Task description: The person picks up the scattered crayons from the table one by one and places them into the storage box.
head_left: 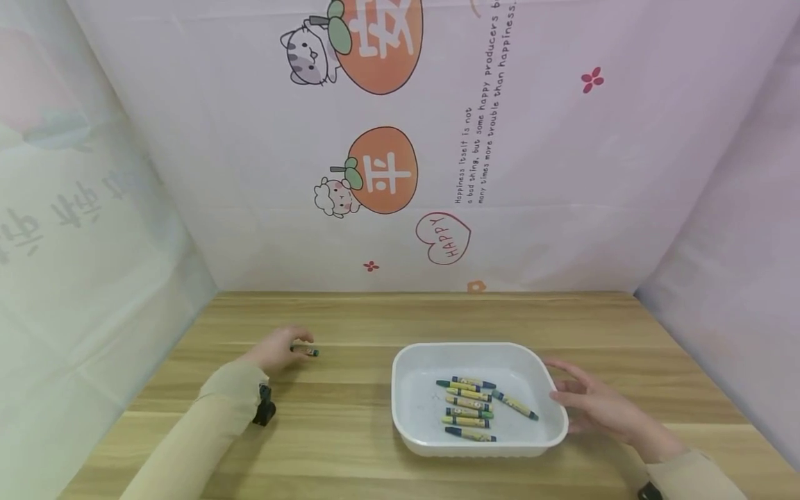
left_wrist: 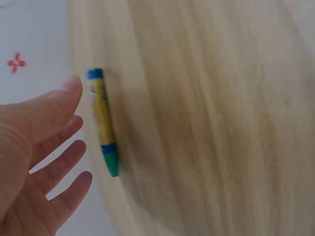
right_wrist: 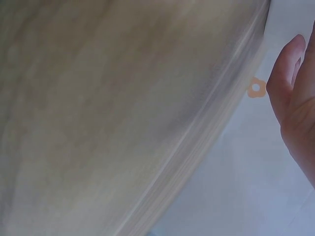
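A green crayon (left_wrist: 102, 113) with a yellow wrapper and blue bands lies on the wooden table at the left. My left hand (head_left: 281, 349) is around it, thumb and fingers spread apart; the left wrist view shows the thumb tip close beside the crayon, not gripping it. At the right, a white plastic tray (head_left: 480, 450) holds several crayons (head_left: 469, 403) with yellow wrappers, mostly lying in a rough column, one slanted to the right. My right hand (head_left: 594, 403) is at the tray's right rim, fingers loosely extended and fingertips right at the edge.
The wooden table (head_left: 325, 430) reaches back to a white printed curtain (head_left: 544, 173), which also hangs on the left and right sides. A black wrist camera (head_left: 264, 405) sits on the left sleeve.
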Action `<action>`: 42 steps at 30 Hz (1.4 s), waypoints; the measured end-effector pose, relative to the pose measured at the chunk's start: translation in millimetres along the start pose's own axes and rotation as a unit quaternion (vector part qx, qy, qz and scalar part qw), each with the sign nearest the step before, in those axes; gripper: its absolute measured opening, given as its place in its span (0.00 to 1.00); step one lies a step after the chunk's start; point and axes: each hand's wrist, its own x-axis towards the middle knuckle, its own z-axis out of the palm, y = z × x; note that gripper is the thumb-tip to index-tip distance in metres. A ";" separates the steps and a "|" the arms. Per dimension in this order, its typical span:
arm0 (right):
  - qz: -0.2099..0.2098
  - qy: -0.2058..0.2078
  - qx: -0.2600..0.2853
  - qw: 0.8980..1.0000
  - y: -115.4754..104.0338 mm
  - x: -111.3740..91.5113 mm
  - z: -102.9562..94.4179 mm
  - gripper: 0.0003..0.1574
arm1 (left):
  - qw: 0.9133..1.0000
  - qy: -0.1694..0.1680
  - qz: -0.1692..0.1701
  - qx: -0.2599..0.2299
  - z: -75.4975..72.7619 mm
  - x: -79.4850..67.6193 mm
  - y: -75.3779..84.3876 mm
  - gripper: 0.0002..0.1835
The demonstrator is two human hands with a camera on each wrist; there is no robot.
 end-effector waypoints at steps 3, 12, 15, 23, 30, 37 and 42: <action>-0.004 -0.006 0.004 1.000 1.3 0.9 1.1 0.32 | 1.000 -0.014 -0.019 -0.007 1.9 3.4 -3.2 0.17; -0.007 -0.016 0.007 1.000 4.0 2.2 1.3 0.32 | 0.999 -0.021 -0.030 -0.009 10.5 2.3 -11.1 0.08; -0.005 -0.014 0.006 1.000 4.6 1.8 1.7 0.32 | 0.999 -0.021 -0.022 -0.015 12.8 2.4 -16.8 0.09; -0.002 -0.005 0.005 1.000 4.7 -0.4 1.1 0.32 | 0.998 -0.044 -0.010 -0.037 5.6 11.9 2.2 0.08; 0.000 0.003 -0.007 1.000 5.4 -0.3 -0.1 0.31 | 0.998 -0.041 0.019 -0.046 -4.1 22.0 49.3 0.04; 0.002 0.011 -0.010 1.000 2.8 -0.3 -1.0 0.33 | 0.996 -0.028 0.085 -0.031 -7.5 31.6 115.8 0.05; 0.000 0.008 -0.007 1.000 3.4 0.3 -1.7 0.33 | 0.989 -0.042 0.139 -0.036 -4.8 38.7 165.2 0.05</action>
